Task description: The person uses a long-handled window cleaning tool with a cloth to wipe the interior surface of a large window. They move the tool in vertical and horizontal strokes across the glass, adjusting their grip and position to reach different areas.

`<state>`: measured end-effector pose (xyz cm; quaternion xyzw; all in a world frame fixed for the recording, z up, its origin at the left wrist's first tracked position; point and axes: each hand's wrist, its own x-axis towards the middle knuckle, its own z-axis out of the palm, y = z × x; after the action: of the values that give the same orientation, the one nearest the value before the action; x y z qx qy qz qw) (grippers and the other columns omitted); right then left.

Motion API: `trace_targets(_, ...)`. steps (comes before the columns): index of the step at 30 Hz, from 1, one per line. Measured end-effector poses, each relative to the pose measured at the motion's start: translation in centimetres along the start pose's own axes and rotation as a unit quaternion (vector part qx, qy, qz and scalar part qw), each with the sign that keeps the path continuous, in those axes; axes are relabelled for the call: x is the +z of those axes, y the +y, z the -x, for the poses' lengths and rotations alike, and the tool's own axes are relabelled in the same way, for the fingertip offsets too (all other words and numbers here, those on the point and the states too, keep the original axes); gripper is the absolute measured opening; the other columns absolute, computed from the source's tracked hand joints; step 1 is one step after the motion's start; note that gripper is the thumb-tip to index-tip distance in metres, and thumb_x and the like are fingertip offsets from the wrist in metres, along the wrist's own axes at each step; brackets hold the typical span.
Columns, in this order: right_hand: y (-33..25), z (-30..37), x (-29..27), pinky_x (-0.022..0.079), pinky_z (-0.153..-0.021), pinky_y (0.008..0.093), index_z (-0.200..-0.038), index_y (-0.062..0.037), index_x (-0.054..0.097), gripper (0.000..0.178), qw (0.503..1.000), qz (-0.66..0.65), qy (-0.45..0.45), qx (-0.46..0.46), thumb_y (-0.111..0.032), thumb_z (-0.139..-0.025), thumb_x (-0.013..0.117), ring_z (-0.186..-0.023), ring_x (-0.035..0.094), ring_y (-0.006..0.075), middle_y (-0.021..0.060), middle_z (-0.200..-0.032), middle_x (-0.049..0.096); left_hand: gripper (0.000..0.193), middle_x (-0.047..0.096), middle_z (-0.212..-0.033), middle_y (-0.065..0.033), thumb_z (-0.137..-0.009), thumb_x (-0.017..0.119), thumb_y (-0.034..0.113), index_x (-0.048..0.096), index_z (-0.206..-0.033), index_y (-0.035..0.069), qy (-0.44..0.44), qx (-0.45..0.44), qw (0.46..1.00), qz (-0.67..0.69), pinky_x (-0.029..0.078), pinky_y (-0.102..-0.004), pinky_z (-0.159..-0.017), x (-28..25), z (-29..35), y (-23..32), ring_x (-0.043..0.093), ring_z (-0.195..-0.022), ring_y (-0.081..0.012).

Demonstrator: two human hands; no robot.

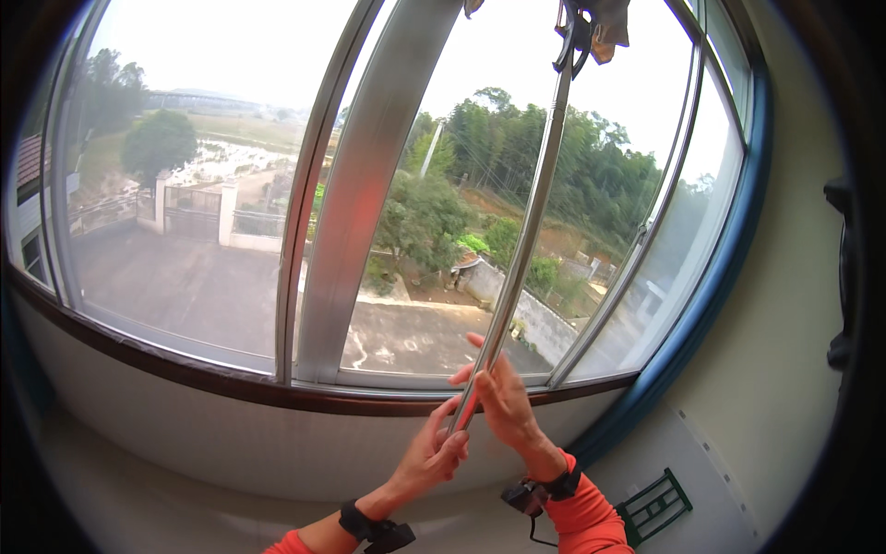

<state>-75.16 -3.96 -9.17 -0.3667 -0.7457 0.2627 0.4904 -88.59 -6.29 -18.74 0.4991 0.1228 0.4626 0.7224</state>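
A long shiny metal clothes pole (528, 235) rises at a slant in front of the window, leaning right toward its top. Its black forked head (576, 39) is at the upper edge, against some brown cloth (609, 32) that is partly cut off. Near the pole's lower end, my left hand (432, 460) is closed around the shaft. A little higher, my right hand (506, 406) has the shaft between its thumb and fingers, with some fingers loosely stretched behind it. Dark straps with small devices sit on both wrists.
A wide sliding window (349, 198) with metal frames spans the view, above a dark brown sill (221, 380). A blue curtain or trim (678, 346) runs down its right side. A green chair (657, 506) stands at lower right. Something black (842, 277) is on the right wall.
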Motion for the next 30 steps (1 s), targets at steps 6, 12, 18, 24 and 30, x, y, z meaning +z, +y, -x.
trace_targets(6,-6.1,-11.1,-5.5,0.054,-0.086,0.0399,-0.148,-0.0017,0.021,0.071,0.989,0.035,0.116,-0.085,-0.045,-0.098,0.048,-0.104,0.061,0.0206,0.0136,-0.106,0.062,0.042,0.042,-0.069,0.004,-0.103,0.041,0.036,0.051,-0.126,0.003,-0.054,0.005,0.997,-0.049,0.037,-0.0211,-0.051,-1.3,2.0,-3.3,0.039,-0.056,-0.0038)
trace_targets(12,-10.9,-21.9,-7.1,0.06,-0.072,0.0373,-0.145,-0.0068,0.025,0.063,0.983,-0.016,0.174,-0.059,-0.038,-0.098,0.053,-0.094,0.068,0.0239,0.0125,-0.095,0.066,0.026,0.042,-0.073,0.0066,-0.101,0.047,0.029,0.058,-0.109,0.006,-0.031,-0.058,0.996,-0.067,0.035,-0.0213,-0.056,-4.1,3.9,-6.4,0.039,-0.063,-0.0031)
trace_targets(18,-5.4,-21.6,-4.7,0.057,-0.051,0.0248,-0.137,-0.0095,0.034,0.054,0.987,-0.066,0.105,-0.107,-0.033,-0.095,0.059,-0.07,0.068,0.0145,0.0059,-0.078,0.064,0.034,0.043,-0.067,0.0062,-0.094,0.06,0.039,0.056,-0.091,0.006,0.114,-0.047,0.977,-0.173,0.036,-0.0227,-0.052,-8.0,6.1,-10.3,0.04,-0.058,-0.0045)
trace_targets(24,1.9,-15.7,-1.6,0.049,-0.043,0.0265,-0.133,-0.0014,0.032,0.048,0.981,-0.107,0.095,-0.129,-0.018,-0.096,0.057,-0.05,0.06,0.015,0.0064,-0.061,0.057,0.043,0.044,-0.058,0.005,-0.084,0.073,0.039,0.051,-0.065,0.006,0.277,-0.131,0.925,-0.224,0.038,-0.027,-0.051,-7.8,10.2,-17.7,0.04,-0.057,-0.0057)
trace_targets(30,7.0,-6.2,2.1,0.045,-0.041,0.0253,-0.135,-0.0029,0.028,0.048,0.967,-0.239,0.031,-0.088,-0.009,-0.096,0.055,-0.045,0.053,0.0127,0.0031,-0.058,0.05,0.045,0.045,-0.055,0.0007,-0.085,0.071,0.041,0.054,-0.065,0.004,0.414,-0.213,0.834,-0.298,0.039,-0.0304,-0.051,-3.7,18.3,-25.5,0.042,-0.055,-0.0088)
